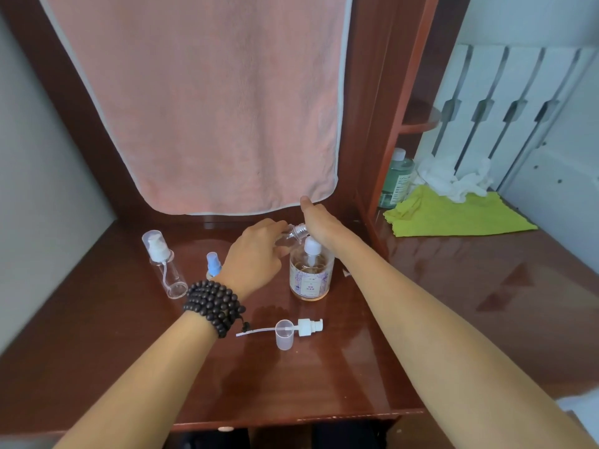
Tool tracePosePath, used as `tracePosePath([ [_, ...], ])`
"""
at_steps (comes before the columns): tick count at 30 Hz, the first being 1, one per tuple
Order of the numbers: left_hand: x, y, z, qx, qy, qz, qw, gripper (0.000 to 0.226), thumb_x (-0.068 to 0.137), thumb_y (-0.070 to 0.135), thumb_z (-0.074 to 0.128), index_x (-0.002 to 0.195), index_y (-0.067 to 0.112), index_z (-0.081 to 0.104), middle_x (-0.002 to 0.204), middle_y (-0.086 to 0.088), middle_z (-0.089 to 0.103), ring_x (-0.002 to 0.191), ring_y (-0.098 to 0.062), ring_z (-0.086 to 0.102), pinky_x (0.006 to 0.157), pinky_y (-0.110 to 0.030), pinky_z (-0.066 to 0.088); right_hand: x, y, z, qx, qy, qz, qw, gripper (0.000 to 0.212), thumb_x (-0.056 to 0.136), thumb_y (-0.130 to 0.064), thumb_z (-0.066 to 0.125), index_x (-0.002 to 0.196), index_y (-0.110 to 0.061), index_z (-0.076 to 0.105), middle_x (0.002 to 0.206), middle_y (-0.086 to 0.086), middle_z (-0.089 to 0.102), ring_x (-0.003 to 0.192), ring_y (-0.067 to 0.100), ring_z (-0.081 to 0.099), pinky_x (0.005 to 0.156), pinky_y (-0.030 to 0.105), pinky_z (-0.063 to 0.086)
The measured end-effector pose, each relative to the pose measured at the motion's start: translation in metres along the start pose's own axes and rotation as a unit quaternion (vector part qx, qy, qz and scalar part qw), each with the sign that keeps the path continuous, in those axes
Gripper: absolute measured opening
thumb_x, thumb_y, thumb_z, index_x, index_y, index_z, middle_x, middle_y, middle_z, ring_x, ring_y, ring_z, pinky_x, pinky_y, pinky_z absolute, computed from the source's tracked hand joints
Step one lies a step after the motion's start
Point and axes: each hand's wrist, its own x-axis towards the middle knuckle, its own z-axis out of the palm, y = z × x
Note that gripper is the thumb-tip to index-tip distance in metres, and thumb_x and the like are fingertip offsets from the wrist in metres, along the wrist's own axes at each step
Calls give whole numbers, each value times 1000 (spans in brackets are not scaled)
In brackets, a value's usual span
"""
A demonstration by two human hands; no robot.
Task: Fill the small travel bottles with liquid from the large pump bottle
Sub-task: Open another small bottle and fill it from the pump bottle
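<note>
- Nearest to us on the wooden desk point(324, 384) lie a detached white pump head point(309, 327) with its dip tube, and a clear cap point(285, 334) touching it; both are light plastic bits that we judge would roll or skid on the glossy top.
- Our left hand point(256, 254), beaded bracelet point(215, 306) at the wrist, has its fingers curled round a small clear travel bottle point(293, 233), tilted with its threaded open neck right at the spout of the large pump bottle point(311, 270).
- Our right hand point(319, 222) lies flat over that pump's white top, fingers straight and together, pressing rather than gripping.
- We judge the large bottle heavy and steady, about half full of amber liquid; press it straight down so that it does not tip.
- Thin, light and probably slick if soap runs, the little bottle wants a hold round the body, neck kept clear.
- Left of us stand 2 more: a clear capped pump bottle point(163, 264) and a blue spray bottle point(213, 265), partly hidden behind our wrist.
</note>
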Motion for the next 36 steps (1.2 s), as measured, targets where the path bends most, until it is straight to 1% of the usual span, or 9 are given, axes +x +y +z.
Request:
tracePosePath([
  [4,-3,-4,8,-11,-8,8,1000,28,88,10,65,115,11,64,102,-6,63,97,-30,61,79,-49,52,1,7,6,-17,11,2,1000,81,85,-64,10,148,-23,41,149,12,49,137,40,42,113,61,26],
  [7,-2,-3,3,3,-14,10,1000,27,87,10,63,114,14,64,100,-2,62,97,-28,61,78,-48,52,-7,6,-2,-82,32,7,996,69,99,-59,9,156,-27,32,157,11,39,146,39,30,115,59,15],
  [11,3,0,-7,9,-12,13,1000,27,89,16,63,115,21,62,98,4,58,99,-26,59,79,-47,51,-19,-3,-18,-110,32,-11,993,73,99,-67,4,161,-32,19,164,13,28,150,39,22,115,59,12],
  [15,0,-1,-2,4,-16,2,1000,35,89,14,65,123,17,62,109,-1,63,104,-27,60,84,-48,52,-21,3,-12,-111,26,-5,993,77,96,-72,7,160,-32,23,163,14,29,150,39,22,115,59,13],
  [20,-3,-1,4,12,-34,-5,999,24,89,13,62,113,17,62,100,0,61,98,-27,60,77,-48,52,-23,10,-5,-109,32,2,994,73,97,-70,11,156,-31,29,159,15,34,146,39,26,113,59,15],
  [26,3,6,-11,25,-24,-6,999,32,90,17,63,122,20,62,111,-1,64,108,-27,58,83,-46,51,-27,-2,-17,-99,80,-24,992,72,99,-67,12,159,-28,16,157,19,28,144,40,26,115,56,18],
  [28,4,6,-11,30,-25,-9,999,33,89,16,63,122,19,62,111,-2,63,108,-27,58,83,-46,51,-25,-1,-17,-96,90,-23,991,67,99,-64,14,155,-28,22,153,19,31,141,39,28,114,55,20],
  [33,-3,1,2,11,-37,-8,999,22,87,10,62,108,15,64,96,-3,60,94,-30,59,77,-48,52,-21,10,-3,-63,59,3,996,52,99,-62,19,133,-31,42,144,14,38,135,37,33,109,54,22],
  [36,-5,2,1,14,-39,-9,999,16,85,8,60,98,17,61,92,-2,58,90,-30,59,75,-49,52,-23,9,-3,-62,59,10,996,56,100,-62,17,140,-30,39,148,15,36,138,37,32,111,54,20],
])
